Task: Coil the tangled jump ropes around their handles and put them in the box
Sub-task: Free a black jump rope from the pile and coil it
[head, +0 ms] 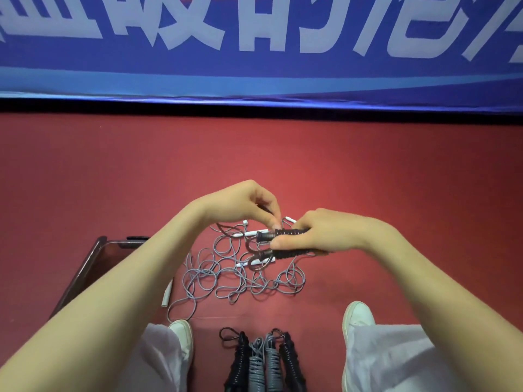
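My right hand (325,232) grips a pair of black handles (285,243) held side by side, with black rope wound tightly around them. My left hand (252,203) pinches the black rope's end right at the top of that bundle. Beneath the hands a tangle of grey rope (235,275) with white handles (250,233) is spread on the red floor. One more white handle (167,295) lies apart at the left. A transparent box (93,267) stands at the left, mostly hidden behind my left forearm.
Several coiled rope bundles (264,360), black and grey, lie between my feet at the bottom. My white shoes (358,314) flank them. A blue banner (254,52) with white lettering runs along the far edge of the red floor (368,165).
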Available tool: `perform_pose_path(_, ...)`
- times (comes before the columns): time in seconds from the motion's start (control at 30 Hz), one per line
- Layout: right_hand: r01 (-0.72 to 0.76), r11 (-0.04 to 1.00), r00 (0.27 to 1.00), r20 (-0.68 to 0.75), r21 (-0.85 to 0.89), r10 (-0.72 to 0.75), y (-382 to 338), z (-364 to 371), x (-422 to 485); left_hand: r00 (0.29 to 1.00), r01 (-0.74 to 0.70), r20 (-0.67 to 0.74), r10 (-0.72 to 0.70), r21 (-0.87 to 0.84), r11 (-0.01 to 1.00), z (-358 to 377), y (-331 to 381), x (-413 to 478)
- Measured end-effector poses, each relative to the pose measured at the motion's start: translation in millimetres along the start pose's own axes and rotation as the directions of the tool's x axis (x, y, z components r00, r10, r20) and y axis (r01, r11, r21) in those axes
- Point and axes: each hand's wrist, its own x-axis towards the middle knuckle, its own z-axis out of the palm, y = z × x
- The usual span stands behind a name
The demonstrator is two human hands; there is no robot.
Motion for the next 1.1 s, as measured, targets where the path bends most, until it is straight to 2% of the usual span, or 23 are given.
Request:
perform_pose_path(0.07,-0.139,0.958,0.986,-0.126,-0.252,0.109,-3,4,4,0.996,0.046,-0.082,-0.038,0.093,0.995,5,3,5)
perform_pose_path(0.13,-0.245,0.908,0.94,-0.315,-0.341,0.136,0,3,9,0.966,0.084,-0.253,-0.055,0.104,0.991,8,7,7)
perform_pose_path(0.23,-0.314,0.925,0.812,-0.565,-0.215,0.145,6,-5,14,0.859,0.021,-0.512,0.002,0.039,0.999,20,15,8)
perform_pose_path(0.3,-0.324,0.938,0.721,-0.673,-0.12,0.163,7,-6,16,0.794,-0.073,-0.608,-0.01,-0.112,0.991,30,20,10)
perform_pose_path(0.33,-0.324,0.942,0.683,-0.711,-0.089,0.167,7,-6,17,0.784,-0.127,-0.619,-0.041,-0.226,0.966,33,23,12)
perform_pose_path(0.43,-0.3,0.953,0.596,-0.79,-0.052,0.145,9,-8,15,0.825,-0.21,-0.544,-0.152,-0.545,0.811,30,25,11)
perform_pose_path(0.5,-0.283,0.957,0.548,-0.83,-0.062,0.108,9,-11,13,0.839,-0.205,-0.5,-0.215,-0.657,0.726,28,26,10)
perform_pose_path(0.63,-0.221,0.972,0.469,-0.882,-0.082,0.032,5,-12,9,0.841,-0.159,-0.43,-0.327,-0.776,0.611,25,28,9)
perform_pose_path(0.77,-0.092,0.991,0.389,-0.912,0.098,0.126,4,-27,-4,0.861,-0.039,-0.332,-0.385,-0.798,0.601,34,18,8)
perform_pose_path(0.87,-0.077,0.992,0.385,-0.915,0.096,0.118,3,-30,-11,0.878,-0.016,-0.35,-0.326,-0.703,0.711,42,15,8)
perform_pose_path(0.93,-0.059,0.983,0.392,-0.901,0.175,0.184,5,-29,-8,0.906,-0.016,-0.323,-0.272,-0.67,0.742,40,22,9)
perform_pose_path(1.03,-0.031,0.951,0.415,-0.862,0.307,0.292,11,-29,1,0.941,-0.064,-0.25,-0.229,-0.794,0.604,34,25,14)
perform_pose_path(1.1,-0.012,0.941,0.431,-0.848,0.338,0.31,10,-27,5,0.922,-0.109,-0.296,-0.25,-0.817,0.566,31,21,17)
